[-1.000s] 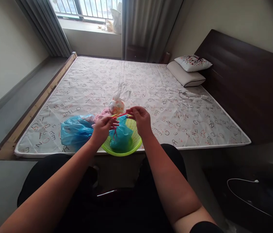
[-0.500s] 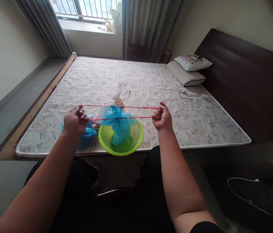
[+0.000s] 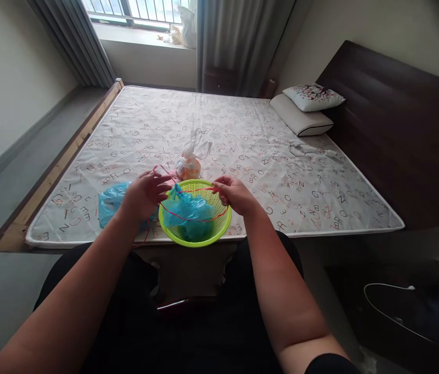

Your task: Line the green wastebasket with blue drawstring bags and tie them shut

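Observation:
My right hand (image 3: 235,195) pinches a thin red string (image 3: 194,219) between thumb and fingers, at the right rim of a yellow-green plastic basket (image 3: 223,223). The string hangs slack in a loop across a crumpled blue plastic bag (image 3: 194,210), which lies inside the basket. At the left rim, my left hand (image 3: 147,195) has its fingers loosely spread and apart. The string passes by its fingertips; whether it hooks round a finger I cannot tell. Partly behind my left hand, another blue plastic bag (image 3: 112,200) rests on the mattress.
Behind the basket stands a knotted white plastic bag (image 3: 188,165) with orange print. The basket sits at the front edge of the patterned mattress (image 3: 242,135). Pillows (image 3: 305,111) lie at the far right by the dark headboard (image 3: 390,124). A white cable (image 3: 375,311) lies lower right.
My hands have come closer together and the taut string strands have gone slack. The blue bag has dropped down into the basket. My left hand's fingers have opened.

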The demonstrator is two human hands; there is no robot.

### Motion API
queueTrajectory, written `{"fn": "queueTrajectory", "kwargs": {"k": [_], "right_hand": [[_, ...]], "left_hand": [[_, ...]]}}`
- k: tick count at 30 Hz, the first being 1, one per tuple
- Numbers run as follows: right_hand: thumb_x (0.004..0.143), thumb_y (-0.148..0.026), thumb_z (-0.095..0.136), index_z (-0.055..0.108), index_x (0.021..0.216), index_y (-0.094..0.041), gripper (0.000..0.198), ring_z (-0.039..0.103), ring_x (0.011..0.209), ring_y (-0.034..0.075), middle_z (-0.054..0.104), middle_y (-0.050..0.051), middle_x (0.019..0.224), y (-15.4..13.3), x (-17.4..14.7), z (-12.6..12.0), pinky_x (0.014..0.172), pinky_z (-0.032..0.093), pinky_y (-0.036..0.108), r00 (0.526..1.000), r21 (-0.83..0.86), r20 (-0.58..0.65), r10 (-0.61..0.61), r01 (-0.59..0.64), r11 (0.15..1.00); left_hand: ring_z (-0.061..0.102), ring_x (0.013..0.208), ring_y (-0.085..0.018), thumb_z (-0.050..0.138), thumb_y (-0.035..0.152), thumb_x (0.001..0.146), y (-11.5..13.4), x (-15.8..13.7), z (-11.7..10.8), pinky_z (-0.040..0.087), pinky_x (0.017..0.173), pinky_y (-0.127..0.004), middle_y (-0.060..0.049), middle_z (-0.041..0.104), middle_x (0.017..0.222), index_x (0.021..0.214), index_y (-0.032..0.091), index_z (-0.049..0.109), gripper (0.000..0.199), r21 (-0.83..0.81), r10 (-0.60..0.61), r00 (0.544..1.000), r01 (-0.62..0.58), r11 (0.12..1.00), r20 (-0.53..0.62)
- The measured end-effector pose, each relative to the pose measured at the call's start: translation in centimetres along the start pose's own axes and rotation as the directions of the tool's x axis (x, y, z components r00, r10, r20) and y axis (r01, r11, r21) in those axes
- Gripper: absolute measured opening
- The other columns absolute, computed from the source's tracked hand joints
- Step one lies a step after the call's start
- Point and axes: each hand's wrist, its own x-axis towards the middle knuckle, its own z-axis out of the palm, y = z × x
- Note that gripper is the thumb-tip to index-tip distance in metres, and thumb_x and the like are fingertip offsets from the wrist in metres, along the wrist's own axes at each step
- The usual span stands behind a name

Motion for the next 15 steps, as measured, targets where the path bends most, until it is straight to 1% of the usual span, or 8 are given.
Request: {"fn": "queueTrajectory", "kwargs": {"k": [2, 3, 4, 6, 8, 10, 12, 15], "right_hand": [[0.083, -0.042, 0.089, 0.068, 0.096, -0.020, 0.033, 0.038, 0.044, 0.005, 0.056, -0.008, 0.060, 0.1, 0.0, 0.8, 0.038, 0.028, 0.016, 0.997, -0.025, 0.075, -0.015, 0.016, 1.000], [0.085, -0.048, 0.087, 0.069, 0.098, -0.021, 0.035, 0.035, 0.044, 0.005, 0.052, -0.009, 0.058, -0.1, -0.1, 0.8, 0.038, 0.025, 0.016, 0.993, -0.020, 0.112, -0.024, 0.026, 0.999], [0.087, -0.053, 0.084, 0.070, 0.099, -0.021, 0.038, 0.031, 0.044, 0.004, 0.048, -0.010, 0.056, -0.3, -0.3, 0.6, 0.039, 0.022, 0.016, 0.989, -0.006, 0.145, -0.035, 0.036, 0.999], [0.090, -0.060, 0.079, 0.072, 0.099, -0.020, 0.042, 0.024, 0.044, 0.004, 0.038, -0.011, 0.053, -1.3, -0.8, -0.5, 0.041, 0.018, 0.017, 0.978, 0.033, 0.199, -0.056, 0.050, 0.998], [0.092, -0.062, 0.077, 0.073, 0.097, -0.021, 0.041, 0.021, 0.045, 0.005, 0.030, -0.012, 0.052, -2.3, -1.4, -2.0, 0.042, 0.019, 0.018, 0.978, 0.091, 0.191, -0.084, 0.067, 0.994], [0.094, -0.061, 0.074, 0.072, 0.094, -0.023, 0.038, 0.019, 0.045, 0.007, 0.027, -0.012, 0.052, -3.3, -2.0, -3.2, 0.042, 0.019, 0.019, 0.986, 0.191, 0.103, -0.127, 0.106, 0.976], [0.098, -0.058, 0.070, 0.070, 0.096, -0.026, 0.032, 0.017, 0.044, 0.008, 0.030, -0.011, 0.053, -3.9, -2.4, -4.0, 0.042, 0.016, 0.020, 0.983, 0.294, -0.034, -0.182, 0.183, 0.938], [0.100, -0.051, 0.066, 0.070, 0.100, -0.029, 0.023, 0.015, 0.045, 0.009, 0.042, -0.009, 0.057, -4.3, -2.2, -4.4, 0.042, 0.013, 0.022, 0.942, 0.350, -0.241, -0.233, 0.308, 0.885]], "left_hand": [[0.075, 0.074, -0.021, 0.081, 0.030, 0.085, 0.0, -0.4, 0.7, 0.058, 0.056, -0.028, -0.009, 0.077, 0.093, 0.089, 0.019, 0.066, 0.019, -0.015, -0.007, 0.996, 0.008, 1.000, 0.087], [0.072, 0.069, -0.018, 0.081, 0.030, 0.084, 0.1, -0.6, 0.8, 0.056, 0.054, -0.026, -0.007, 0.075, 0.088, 0.088, 0.019, 0.065, 0.020, -0.019, 0.006, 0.995, -0.004, 1.000, 0.105], [0.066, 0.061, -0.015, 0.082, 0.030, 0.084, 0.4, -0.6, 0.8, 0.051, 0.049, -0.023, -0.004, 0.071, 0.081, 0.087, 0.019, 0.065, 0.020, -0.024, 0.021, 0.994, -0.018, 1.000, 0.109], [0.048, 0.045, -0.007, 0.081, 0.028, 0.086, 1.3, -0.7, 0.4, 0.036, 0.039, -0.017, 0.002, 0.059, 0.067, 0.083, 0.019, 0.062, 0.021, -0.042, 0.037, 0.996, -0.034, 0.999, 0.079], [0.031, 0.038, -0.004, 0.077, 0.026, 0.090, 2.6, -0.7, -0.6, 0.022, 0.035, -0.015, 0.006, 0.047, 0.059, 0.080, 0.020, 0.059, 0.021, -0.075, 0.028, 0.999, -0.024, 0.997, 0.046], [0.021, 0.036, -0.002, 0.072, 0.025, 0.094, 3.9, -0.7, -1.9, 0.016, 0.034, -0.015, 0.008, 0.041, 0.057, 0.079, 0.020, 0.057, 0.022, -0.118, 0.002, 0.999, 0.003, 0.993, 0.040], [0.018, 0.036, -0.003, 0.067, 0.024, 0.098, 4.9, -0.7, -3.1, 0.015, 0.034, -0.016, 0.008, 0.039, 0.057, 0.079, 0.020, 0.056, 0.022, -0.159, 0.000, 0.999, 0.005, 0.987, 0.033], [0.018, 0.035, -0.003, 0.062, 0.024, 0.101, 5.5, -0.7, -4.1, 0.016, 0.034, -0.017, 0.007, 0.039, 0.057, 0.080, 0.020, 0.059, 0.022, -0.202, 0.018, 1.000, -0.017, 0.979, 0.001]]}}
